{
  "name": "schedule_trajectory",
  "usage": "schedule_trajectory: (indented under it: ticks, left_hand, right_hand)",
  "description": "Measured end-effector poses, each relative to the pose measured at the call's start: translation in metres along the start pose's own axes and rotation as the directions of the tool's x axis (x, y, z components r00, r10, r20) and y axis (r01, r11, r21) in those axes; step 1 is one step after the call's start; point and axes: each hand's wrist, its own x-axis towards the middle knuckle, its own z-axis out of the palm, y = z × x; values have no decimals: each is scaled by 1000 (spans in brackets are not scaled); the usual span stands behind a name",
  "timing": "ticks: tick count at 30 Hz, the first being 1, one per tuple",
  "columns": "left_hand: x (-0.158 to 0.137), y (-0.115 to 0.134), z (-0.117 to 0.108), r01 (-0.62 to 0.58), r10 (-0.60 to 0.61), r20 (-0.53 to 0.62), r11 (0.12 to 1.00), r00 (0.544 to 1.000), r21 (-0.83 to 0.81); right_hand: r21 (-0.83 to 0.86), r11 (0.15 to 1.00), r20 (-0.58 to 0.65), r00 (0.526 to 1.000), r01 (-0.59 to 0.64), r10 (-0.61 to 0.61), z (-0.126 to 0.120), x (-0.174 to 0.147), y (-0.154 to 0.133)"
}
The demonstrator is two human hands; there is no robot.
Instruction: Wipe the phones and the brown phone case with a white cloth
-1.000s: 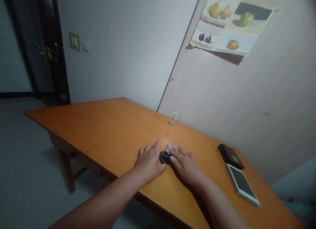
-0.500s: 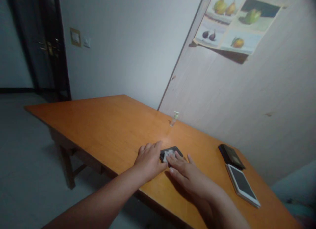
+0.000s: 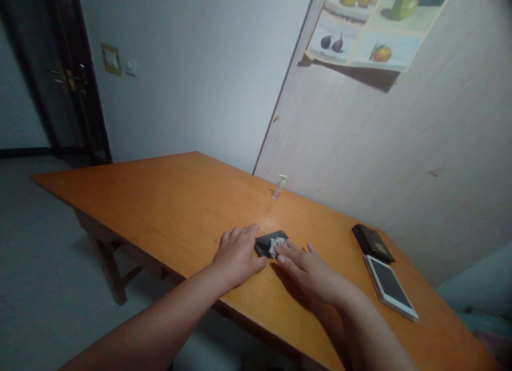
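Note:
A black, flat, phone-like slab (image 3: pixel 262 247) lies on the wooden table (image 3: pixel 160 195). My left hand (image 3: pixel 238 253) grips its left end, thumb along the near side and fingers at the far side. A crumpled white tissue (image 3: pixel 276 245) rests on the slab's upper face. With fingers stretched out, my right hand (image 3: pixel 306 267) presses the tissue down against the surface. Its fingertips cover part of the tissue and the slab's right end.
A small clear pump bottle (image 3: pixel 279 187) stands by the wall at the table's far edge. To the right lie a dark wallet-like case (image 3: pixel 373 243) and a white tablet or large phone (image 3: pixel 391 287). The table's near edge runs under my forearms.
My right hand and the tissue have shifted slightly over the slab, and the tissue looks more bunched. My left hand stays at the slab's left end. The camera view has moved slightly.

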Motion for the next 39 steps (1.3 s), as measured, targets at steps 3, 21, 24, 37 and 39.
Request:
schedule_trajectory:
  ticks: [3, 21, 24, 37, 39]
  left_hand:
    - [0, 0, 0, -5, 5, 4, 1000, 1000, 0]
    - [1, 0, -2, 5, -5, 13, 1000, 1000, -4]
    - [1, 1, -3, 7, -7, 8, 1000, 1000, -1]
    - [0, -1, 0, 1, -1, -2, 1000, 1000, -6]
    - [1, -1, 0, 9, -9, 7, 1000, 1000, -3]
  right_hand:
    - [-73, 989, -106, 987, -130, 122, 2, 6, 7]
    - [10, 978, -132, 969, 211, -207, 19, 22, -9]
    - [12, 989, -143, 979, 145, -142, 19, 30, -4]
    - [-48, 998, -149, 988, 40, -47, 18, 41, -5]
    - [-71, 993, -198, 977, -97, 82, 16, 44, 3]
